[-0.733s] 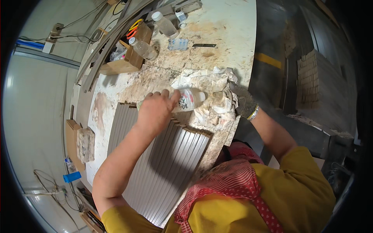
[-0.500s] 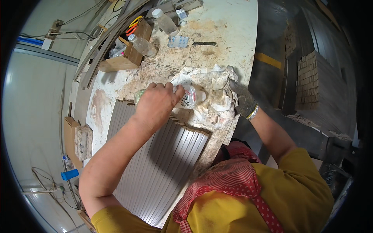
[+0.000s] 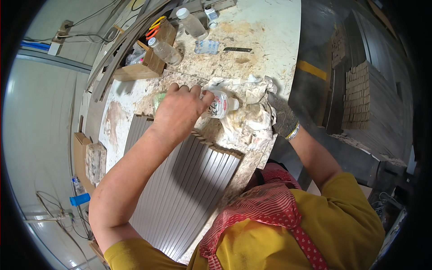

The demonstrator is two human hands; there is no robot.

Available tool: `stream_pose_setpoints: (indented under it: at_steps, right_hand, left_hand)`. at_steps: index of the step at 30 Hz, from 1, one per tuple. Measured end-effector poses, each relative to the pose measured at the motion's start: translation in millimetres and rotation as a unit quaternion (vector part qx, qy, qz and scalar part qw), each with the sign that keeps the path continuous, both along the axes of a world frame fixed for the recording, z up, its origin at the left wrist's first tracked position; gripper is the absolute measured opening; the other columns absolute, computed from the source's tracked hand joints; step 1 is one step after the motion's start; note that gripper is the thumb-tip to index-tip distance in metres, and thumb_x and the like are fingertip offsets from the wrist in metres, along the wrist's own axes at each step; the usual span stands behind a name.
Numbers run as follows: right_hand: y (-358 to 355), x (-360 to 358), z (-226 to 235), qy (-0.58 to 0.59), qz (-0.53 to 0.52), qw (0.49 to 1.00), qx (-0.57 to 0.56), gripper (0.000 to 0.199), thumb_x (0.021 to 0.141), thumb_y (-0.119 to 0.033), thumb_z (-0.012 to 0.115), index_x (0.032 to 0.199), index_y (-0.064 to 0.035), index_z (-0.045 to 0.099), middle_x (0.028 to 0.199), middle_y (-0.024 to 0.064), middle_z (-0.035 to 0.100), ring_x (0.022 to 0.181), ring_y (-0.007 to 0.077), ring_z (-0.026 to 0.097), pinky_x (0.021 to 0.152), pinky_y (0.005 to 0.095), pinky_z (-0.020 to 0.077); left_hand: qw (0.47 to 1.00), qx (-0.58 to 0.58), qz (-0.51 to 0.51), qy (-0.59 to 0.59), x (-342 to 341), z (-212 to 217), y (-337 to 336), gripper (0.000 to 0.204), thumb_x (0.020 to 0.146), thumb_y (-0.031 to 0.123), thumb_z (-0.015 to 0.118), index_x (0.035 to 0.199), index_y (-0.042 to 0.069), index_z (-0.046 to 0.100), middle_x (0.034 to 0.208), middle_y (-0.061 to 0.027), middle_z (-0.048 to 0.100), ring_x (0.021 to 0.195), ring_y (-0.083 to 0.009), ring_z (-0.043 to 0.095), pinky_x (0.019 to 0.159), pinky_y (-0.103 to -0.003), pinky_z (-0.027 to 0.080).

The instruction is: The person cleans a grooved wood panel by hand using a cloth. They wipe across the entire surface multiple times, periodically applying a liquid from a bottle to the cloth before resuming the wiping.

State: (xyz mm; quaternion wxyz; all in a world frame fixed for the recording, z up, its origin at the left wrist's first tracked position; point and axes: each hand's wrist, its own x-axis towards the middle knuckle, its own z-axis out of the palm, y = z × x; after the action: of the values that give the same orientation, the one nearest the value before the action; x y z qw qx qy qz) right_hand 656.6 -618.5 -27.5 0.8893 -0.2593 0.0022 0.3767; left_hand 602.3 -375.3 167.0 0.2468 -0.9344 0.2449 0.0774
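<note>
- A clear plastic bottle (image 3: 221, 104) with a white label lies on its side on the surface.
- Two clear bottles (image 3: 164, 50) stand beside a brown cardboard box (image 3: 143, 67) farther back.

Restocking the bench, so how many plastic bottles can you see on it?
3. One lying under the left hand, bottle; one by the wooden box; one at the far edge. Others may be hidden.
</note>
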Motion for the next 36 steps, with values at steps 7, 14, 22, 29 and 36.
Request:
stream_pose_setpoints:
  at_steps: [7, 14, 22, 29, 36]
  right_hand:
    - [5.4, -2.0, 24.2, -0.030, -0.057, 0.998, 0.015, 0.051, 0.094, -0.026, 0.057, 0.137, -0.0032, 0.041, 0.128, 0.0104, 0.055, 0.117, 0.0211, 0.054, 0.099, 0.0347, 0.0471]
    - [13.1, -6.7, 0.2, -0.255, -0.108, 0.937, -0.214, 0.047, 0.096, -0.023, 0.053, 0.137, -0.0030, 0.041, 0.127, 0.0091, 0.056, 0.111, 0.0163, 0.057, 0.095, 0.0301, 0.0466]
    - [20.7, 28.3, 50.7, 0.010, -0.007, 0.981, 0.192, 0.049, 0.097, -0.034, 0.047, 0.136, -0.0044, 0.042, 0.132, 0.0142, 0.052, 0.120, 0.0295, 0.051, 0.104, 0.0440, 0.0407]
    - [34.5, 38.0, 44.1, -0.106, -0.103, 0.989, -0.011, 0.045, 0.096, -0.030, 0.048, 0.133, -0.0046, 0.045, 0.126, 0.0103, 0.056, 0.115, 0.0232, 0.055, 0.099, 0.0396, 0.0446]
    - [-7.8, 32.5, -31.7, -0.103, -0.064, 0.987, -0.102, 0.035, 0.095, -0.015, 0.047, 0.126, 0.0021, 0.049, 0.112, 0.0130, 0.060, 0.097, 0.0230, 0.062, 0.085, 0.0348, 0.0524]
  left_hand:
    - [0.999, -0.021, 0.024, 0.009, -0.6, -2.1, 9.2, 0.031, 0.075, 0.006, 0.058, 0.105, 0.013, 0.053, 0.087, -0.0053, 0.057, 0.081, -0.0225, 0.062, 0.078, -0.037, 0.046]
    - [0.967, -0.179, 0.172, 0.059, -4.1, -45.7, 20.3, 0.054, 0.068, 0.019, 0.076, 0.117, 0.013, 0.053, 0.101, -0.0086, 0.060, 0.088, -0.0266, 0.063, 0.081, -0.039, 0.047]
    - [0.853, -0.461, 0.239, -0.055, 29.4, -72.7, 40.6, 0.059, 0.064, 0.016, 0.082, 0.116, 0.007, 0.056, 0.105, -0.0139, 0.063, 0.093, -0.0324, 0.061, 0.087, -0.042, 0.047]
    - [0.575, -0.749, 0.287, -0.162, 112.9, -102.7, 64.0, 0.057, 0.065, 0.007, 0.081, 0.115, 0.001, 0.054, 0.108, -0.0152, 0.065, 0.101, -0.0263, 0.061, 0.089, -0.034, 0.047]
    - [0.413, -0.817, 0.310, -0.258, 140.7, -157.8, 52.1, 0.067, 0.066, 0.004, 0.079, 0.123, 0.001, 0.043, 0.114, -0.0175, 0.060, 0.104, -0.0276, 0.060, 0.091, -0.036, 0.046]
